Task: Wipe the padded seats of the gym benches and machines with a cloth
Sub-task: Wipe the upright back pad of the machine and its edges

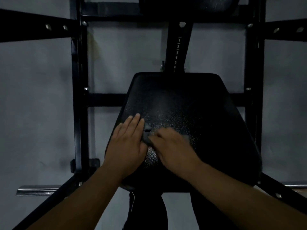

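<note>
Dim grey concrete floor lies under a black steel machine frame, whose numbered adjustment post rises behind the seat. On that frame sits the black, pebble-textured padded seat, wide toward the person and narrower at the far end. The left hand lies flat on the seat's near left part, fingers straight and together, holding nothing. Just beside it, the right hand is on a small, crumpled dark grey cloth, which rests on the seat between the two hands. Motion blur hides whether those fingers curl round the cloth or only press it, so I cannot tell its grip.

The step in hand looks like wiping the padding's near left area. To do it well, I judge the cloth should be spread under the palm (a bunched wad cleans only a narrow stripe), pressed into the grain, and drawn in overlapping passes out to the rims and corners. The bracing left hand should shift aside so its patch gets wiped too.
</note>
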A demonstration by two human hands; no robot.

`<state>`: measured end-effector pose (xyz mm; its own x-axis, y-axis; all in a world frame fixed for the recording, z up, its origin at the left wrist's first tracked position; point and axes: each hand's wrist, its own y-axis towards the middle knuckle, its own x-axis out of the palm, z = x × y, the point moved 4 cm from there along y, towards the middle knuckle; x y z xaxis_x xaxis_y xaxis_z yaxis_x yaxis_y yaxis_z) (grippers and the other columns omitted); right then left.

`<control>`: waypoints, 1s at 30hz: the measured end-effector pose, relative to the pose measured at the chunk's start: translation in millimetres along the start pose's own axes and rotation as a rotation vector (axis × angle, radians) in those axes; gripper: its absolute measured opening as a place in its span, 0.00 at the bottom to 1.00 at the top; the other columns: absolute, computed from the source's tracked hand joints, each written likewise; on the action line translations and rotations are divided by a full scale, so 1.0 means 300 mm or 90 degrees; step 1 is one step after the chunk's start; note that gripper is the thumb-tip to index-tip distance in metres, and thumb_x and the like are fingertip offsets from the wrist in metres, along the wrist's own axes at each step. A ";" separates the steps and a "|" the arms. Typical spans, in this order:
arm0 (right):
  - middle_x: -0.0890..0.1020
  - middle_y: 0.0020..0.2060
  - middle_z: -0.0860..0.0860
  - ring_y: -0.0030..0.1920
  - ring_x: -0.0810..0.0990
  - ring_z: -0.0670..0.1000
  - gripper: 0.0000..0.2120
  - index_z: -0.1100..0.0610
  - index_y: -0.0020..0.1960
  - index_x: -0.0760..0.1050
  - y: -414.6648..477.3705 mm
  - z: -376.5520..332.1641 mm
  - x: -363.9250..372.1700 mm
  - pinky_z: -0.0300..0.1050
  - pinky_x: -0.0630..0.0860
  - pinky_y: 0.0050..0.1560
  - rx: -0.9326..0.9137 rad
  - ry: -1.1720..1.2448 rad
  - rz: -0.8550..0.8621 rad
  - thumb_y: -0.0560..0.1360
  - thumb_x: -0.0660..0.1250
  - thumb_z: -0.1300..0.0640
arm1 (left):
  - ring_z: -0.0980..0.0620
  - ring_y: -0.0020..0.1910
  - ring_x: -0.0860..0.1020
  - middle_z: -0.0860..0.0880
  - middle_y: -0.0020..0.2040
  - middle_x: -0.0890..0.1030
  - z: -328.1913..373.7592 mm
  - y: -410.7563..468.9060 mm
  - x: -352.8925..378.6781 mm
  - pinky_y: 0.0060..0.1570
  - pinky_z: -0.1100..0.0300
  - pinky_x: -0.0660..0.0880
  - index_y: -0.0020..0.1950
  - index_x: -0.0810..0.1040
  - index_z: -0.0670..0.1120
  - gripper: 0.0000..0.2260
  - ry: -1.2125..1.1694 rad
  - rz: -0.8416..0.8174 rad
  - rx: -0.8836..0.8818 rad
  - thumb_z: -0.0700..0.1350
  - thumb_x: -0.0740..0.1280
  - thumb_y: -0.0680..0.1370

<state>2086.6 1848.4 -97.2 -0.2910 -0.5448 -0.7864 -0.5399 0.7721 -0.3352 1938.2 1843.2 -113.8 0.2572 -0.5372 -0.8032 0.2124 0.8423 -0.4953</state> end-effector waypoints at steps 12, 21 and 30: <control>0.75 0.52 0.55 0.49 0.72 0.55 0.11 0.59 0.58 0.78 0.265 0.040 0.013 0.47 0.71 0.46 -0.106 0.038 -0.039 0.77 0.64 0.61 | 0.45 0.78 0.58 0.42 0.79 0.60 -0.094 0.105 -0.035 0.76 0.45 0.57 0.79 0.61 0.41 0.32 -0.042 0.020 -0.037 0.54 0.48 0.77; 0.72 0.60 0.61 0.58 0.70 0.63 0.13 0.62 0.60 0.76 0.698 0.315 -0.004 0.52 0.72 0.56 0.199 -0.014 0.101 0.78 0.60 0.62 | 0.46 0.79 0.58 0.43 0.80 0.59 -0.129 0.188 -0.062 0.75 0.50 0.55 0.79 0.59 0.41 0.31 -0.020 0.043 -0.027 0.52 0.49 0.77; 0.74 0.59 0.59 0.57 0.71 0.62 0.18 0.59 0.64 0.77 0.609 0.369 -0.023 0.53 0.70 0.53 0.093 -0.106 0.069 0.75 0.63 0.63 | 0.48 0.78 0.57 0.46 0.81 0.55 -0.146 0.169 -0.045 0.75 0.49 0.60 0.81 0.57 0.45 0.32 -0.066 -0.015 -0.060 0.56 0.46 0.77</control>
<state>2077.5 2029.4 -210.2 -0.2009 -0.4039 -0.8925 -0.3883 0.8692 -0.3060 1904.2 1895.1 -142.8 0.3510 -0.5542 -0.7548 0.1305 0.8271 -0.5466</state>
